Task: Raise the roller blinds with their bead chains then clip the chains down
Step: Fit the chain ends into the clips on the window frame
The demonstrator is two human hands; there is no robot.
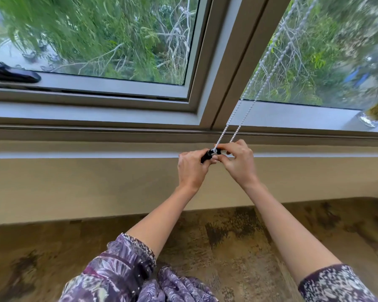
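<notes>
A black window handle (11,74) lies on the grey frame, well left of the fingers. The left hand (192,168) curls its fingers round a small black plastic clip (206,157), held against the sill's edge. A white bead chain (224,129) rises in two strands up and right from the fingertips. The right hand (240,164) pinches the chain's lower end at the clip. A mottled brown stone counter (227,236) lies below both hands. A clear glass jar (371,118) stands far right.
</notes>
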